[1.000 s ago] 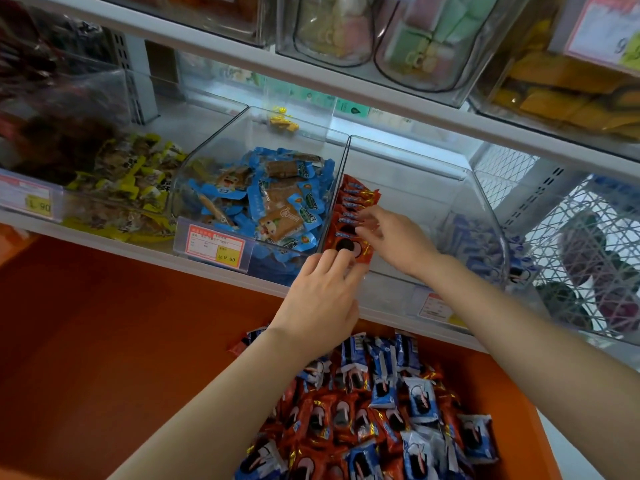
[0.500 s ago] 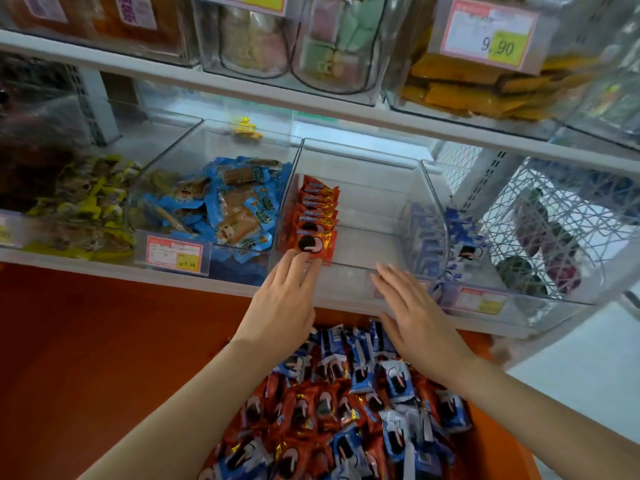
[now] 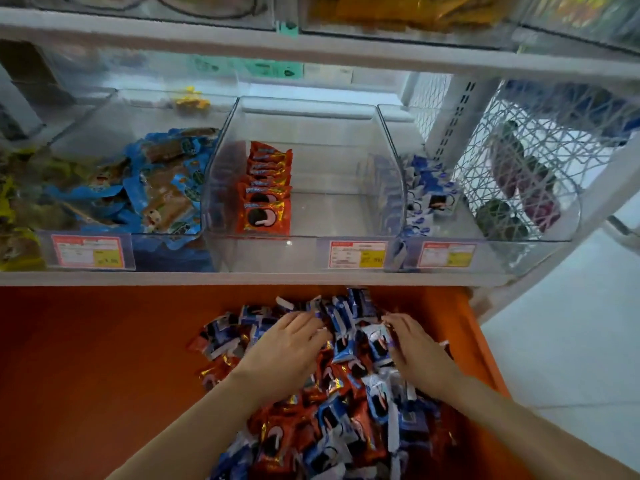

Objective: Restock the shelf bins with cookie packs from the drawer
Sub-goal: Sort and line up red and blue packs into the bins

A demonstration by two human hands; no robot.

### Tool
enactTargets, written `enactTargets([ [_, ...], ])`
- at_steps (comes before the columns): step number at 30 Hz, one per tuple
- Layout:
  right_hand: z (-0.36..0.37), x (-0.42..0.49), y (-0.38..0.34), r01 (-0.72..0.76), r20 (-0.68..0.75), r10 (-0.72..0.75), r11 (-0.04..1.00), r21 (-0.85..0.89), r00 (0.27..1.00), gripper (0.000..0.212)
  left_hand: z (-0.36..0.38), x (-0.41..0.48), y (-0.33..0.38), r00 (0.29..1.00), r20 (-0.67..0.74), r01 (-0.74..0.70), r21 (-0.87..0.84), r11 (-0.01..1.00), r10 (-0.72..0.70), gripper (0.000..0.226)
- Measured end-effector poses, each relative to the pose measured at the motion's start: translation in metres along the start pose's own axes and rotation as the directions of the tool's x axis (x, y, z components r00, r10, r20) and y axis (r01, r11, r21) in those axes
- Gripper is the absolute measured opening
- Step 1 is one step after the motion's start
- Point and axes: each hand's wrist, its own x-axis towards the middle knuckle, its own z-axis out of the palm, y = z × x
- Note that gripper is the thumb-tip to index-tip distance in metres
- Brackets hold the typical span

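Observation:
The orange drawer (image 3: 86, 358) below the shelf holds a heap of red and blue cookie packs (image 3: 346, 410). My left hand (image 3: 287, 351) lies flat on the heap, fingers straight and pointing away. My right hand (image 3: 415, 355) rests on the packs to its right, fingers extended over a blue pack. Neither hand holds a pack that I can see. Above, the clear middle bin (image 3: 346, 161) contains a row of red cookie packs (image 3: 266, 192) standing along its left side. The bin to its right (image 3: 502, 244) holds blue cookie packs (image 3: 429, 192).
Left of the middle bin, another clear bin (image 3: 104, 109) holds blue-wrapped snacks (image 3: 162, 181). Price labels (image 3: 356, 254) hang on the bin fronts. A white lattice side panel (image 3: 540, 140) closes the shelf's right end. An upper shelf edge (image 3: 311, 50) overhangs the bins.
Both hands came down from the middle bin's front into the drawer and now lie on the pack heap. The view has tilted downward.

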Motion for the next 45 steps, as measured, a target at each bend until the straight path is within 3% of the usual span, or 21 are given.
enactTargets([
  [2, 0.01, 0.007, 0.017, -0.099, 0.073, 0.097, 0.995, 0.025, 0.993, 0.057, 0.014, 0.008, 0.006, 0.993, 0.05, 0.107, -0.097, 0.989, -0.103, 0.031],
  [7, 0.032, 0.021, 0.039, -0.278, 0.134, 0.263, 0.955, 0.107, 0.955, 0.065, 0.06, 0.034, 0.028, 0.912, 0.247, 0.399, -0.343, 0.851, -0.328, 0.042],
  [12, 0.052, 0.031, 0.045, -0.265, 0.075, 0.256, 0.954, 0.141, 0.964, 0.063, 0.102, 0.059, 0.057, 0.785, 0.367, 0.619, -0.497, 0.608, -0.499, 0.044],
  [16, 0.06, 0.039, 0.046, -0.242, 0.08, 0.233, 0.961, 0.133, 0.969, 0.061, 0.128, 0.067, 0.055, 0.646, 0.475, 0.758, -0.489, 0.431, -0.597, 0.054],
  [18, 0.061, 0.042, 0.045, -0.267, 0.077, 0.258, 0.952, 0.152, 0.963, 0.064, 0.135, 0.069, 0.05, 0.593, 0.539, 0.804, -0.437, 0.403, -0.598, 0.058],
  [22, 0.062, 0.046, 0.044, -0.327, 0.061, 0.321, 0.932, 0.155, 0.945, 0.065, 0.148, 0.073, 0.048, 0.536, 0.603, 0.842, -0.328, 0.43, -0.591, 0.063],
  [28, 0.06, 0.045, 0.046, -0.356, 0.102, 0.344, 0.922, 0.148, 0.933, 0.051, 0.161, 0.079, 0.051, 0.425, 0.623, 0.895, -0.398, 0.202, -0.657, 0.077],
  [31, 0.058, 0.042, 0.045, -0.37, 0.1, 0.357, 0.912, 0.18, 0.929, 0.052, 0.155, 0.082, 0.05, 0.384, 0.657, 0.913, -0.375, 0.161, -0.649, 0.077],
  [34, 0.052, 0.038, 0.043, -0.367, 0.101, 0.354, 0.91, 0.192, 0.93, 0.052, 0.147, 0.081, 0.052, 0.383, 0.705, 0.919, -0.358, 0.167, -0.597, 0.057],
  [40, 0.021, 0.031, 0.039, -0.33, 0.115, 0.314, 0.93, 0.163, 0.942, 0.053, 0.121, 0.075, 0.066, 0.493, 0.635, 0.869, -0.337, 0.361, -0.595, 0.061],
  [45, -0.019, 0.025, 0.035, -0.31, 0.121, 0.297, 0.944, 0.115, 0.947, 0.045, 0.082, 0.068, 0.072, 0.563, 0.581, 0.813, -0.517, 0.267, -0.588, 0.051],
])
